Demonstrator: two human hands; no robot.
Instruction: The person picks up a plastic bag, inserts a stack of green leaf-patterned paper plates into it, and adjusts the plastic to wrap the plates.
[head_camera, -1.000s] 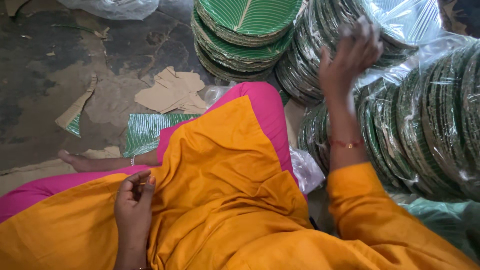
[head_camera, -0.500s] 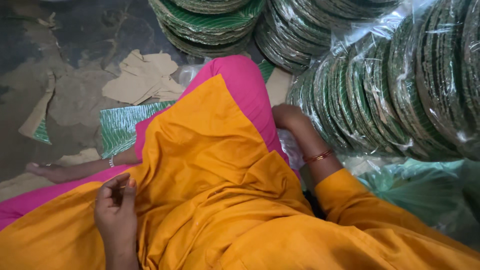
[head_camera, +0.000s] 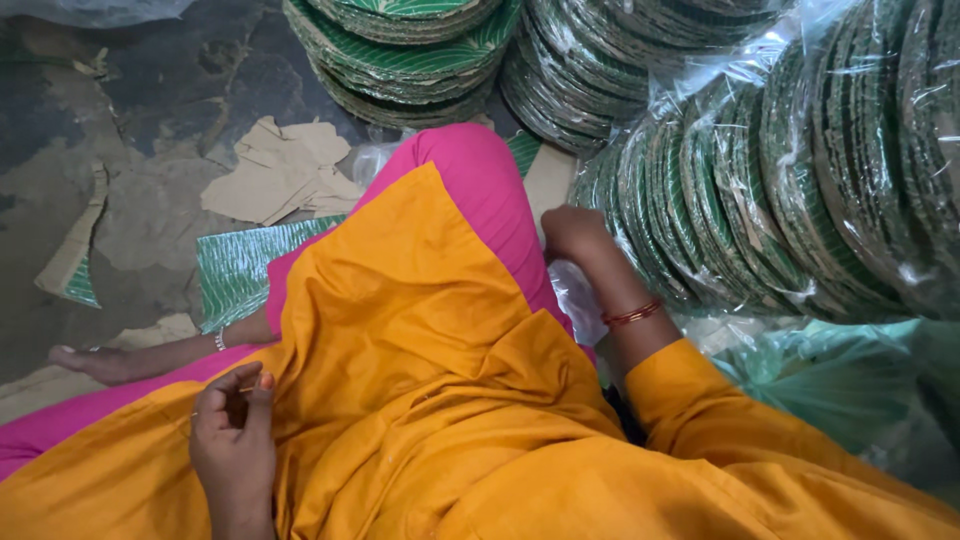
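Observation:
I sit on the floor in an orange garment (head_camera: 420, 400) and pink trousers (head_camera: 480, 190). My left hand (head_camera: 232, 425) rests on my lap at the lower left, fingers curled with thumb and forefinger pressed together against the orange cloth. My right hand (head_camera: 572, 232) is down beside my raised knee, curled, touching the clear plastic around the stacks of green leaf-patterned paper plates (head_camera: 760, 190). Its fingertips are hidden. A red bangle (head_camera: 632, 314) circles that wrist.
More unwrapped green plate stacks (head_camera: 400, 50) stand at the top centre. Torn cardboard scraps (head_camera: 285, 170) and a green patterned sheet (head_camera: 240, 265) lie on the dark stained floor at left. My bare foot (head_camera: 100, 362) points left. A greenish plastic bag (head_camera: 840, 380) lies at the right.
My right hand has dropped from the top of the wrapped plate stacks to beside my knee. The left hand has stayed on my lap. The view has tilted slightly.

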